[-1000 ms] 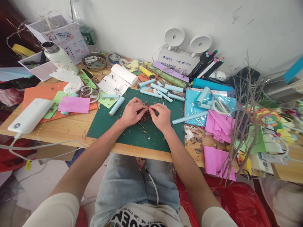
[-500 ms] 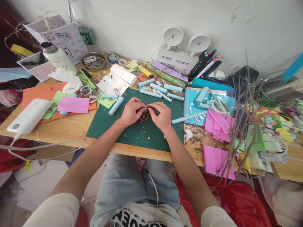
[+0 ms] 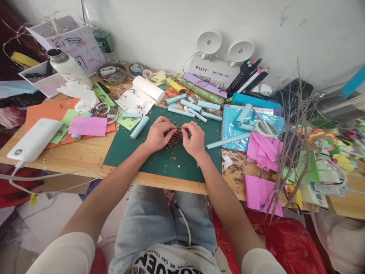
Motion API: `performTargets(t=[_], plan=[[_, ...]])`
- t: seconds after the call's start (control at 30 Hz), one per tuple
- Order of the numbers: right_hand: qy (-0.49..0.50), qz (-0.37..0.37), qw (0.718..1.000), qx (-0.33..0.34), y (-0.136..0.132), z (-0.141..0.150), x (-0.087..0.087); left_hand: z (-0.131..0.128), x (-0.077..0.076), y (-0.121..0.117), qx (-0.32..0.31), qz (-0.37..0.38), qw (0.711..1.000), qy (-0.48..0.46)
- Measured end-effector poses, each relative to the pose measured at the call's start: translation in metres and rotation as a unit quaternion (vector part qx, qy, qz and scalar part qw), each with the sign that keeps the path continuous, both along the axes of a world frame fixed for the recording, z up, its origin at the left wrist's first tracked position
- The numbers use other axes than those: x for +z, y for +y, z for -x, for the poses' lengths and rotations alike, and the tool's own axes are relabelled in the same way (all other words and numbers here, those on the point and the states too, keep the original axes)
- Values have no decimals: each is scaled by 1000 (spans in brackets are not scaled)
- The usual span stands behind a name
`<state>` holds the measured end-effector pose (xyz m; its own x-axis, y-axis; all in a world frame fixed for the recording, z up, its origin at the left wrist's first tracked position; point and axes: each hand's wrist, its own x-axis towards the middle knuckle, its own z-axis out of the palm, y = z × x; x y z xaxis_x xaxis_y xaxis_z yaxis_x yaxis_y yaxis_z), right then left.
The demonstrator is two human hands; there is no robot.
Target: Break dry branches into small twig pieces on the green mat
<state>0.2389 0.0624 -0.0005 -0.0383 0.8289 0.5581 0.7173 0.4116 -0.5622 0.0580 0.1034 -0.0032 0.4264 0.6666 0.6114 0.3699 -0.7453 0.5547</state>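
A small heap of dry brown plant bits (image 3: 174,141) lies on a dark green cutting mat (image 3: 171,167). My left hand (image 3: 160,134) is over the heap's left side, its thumb and forefinger pinched together. Facing it from the right, my right hand (image 3: 194,138) pinches too, with a small gap between the two sets of fingertips. Whatever sits in either pinch is too small to make out. Loose brown crumbs are scattered over the mat near both hands. Behind them lie several light blue paper tubes (image 3: 186,112).
A lone blue tube (image 3: 139,127) lies left of my left hand. At right are scissors (image 3: 265,127), pink paper (image 3: 264,152) and upright dry twigs (image 3: 299,152). A white power bank (image 3: 34,140) and a bottle (image 3: 70,68) stand left. A twin-lamp emergency light (image 3: 215,70) is against the wall.
My fingertips, close together over the heap before, have drawn slightly apart. More of the brown heap shows between them. The things around are unmoved.
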Motion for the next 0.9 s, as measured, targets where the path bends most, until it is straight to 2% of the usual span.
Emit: performTargets(t=[0.13, 0.33, 0.57, 0.73, 0.9], plan=[[18, -9, 1000, -22, 1, -4, 2, 1, 0, 1, 20, 0, 1000, -10], [16, -14, 999, 33, -1, -1, 2, -1, 0, 1, 0, -10, 1000, 1], [-19, -13, 1000, 3, -1, 1, 0, -1, -1, 0, -13, -2, 1000, 15], [28, -18, 999, -34, 1, -6, 3, 1, 1, 0, 3, 4, 1000, -3], [47, 9, 999, 19, -1, -1, 3, 0, 2, 0, 1, 4, 1000, 2]])
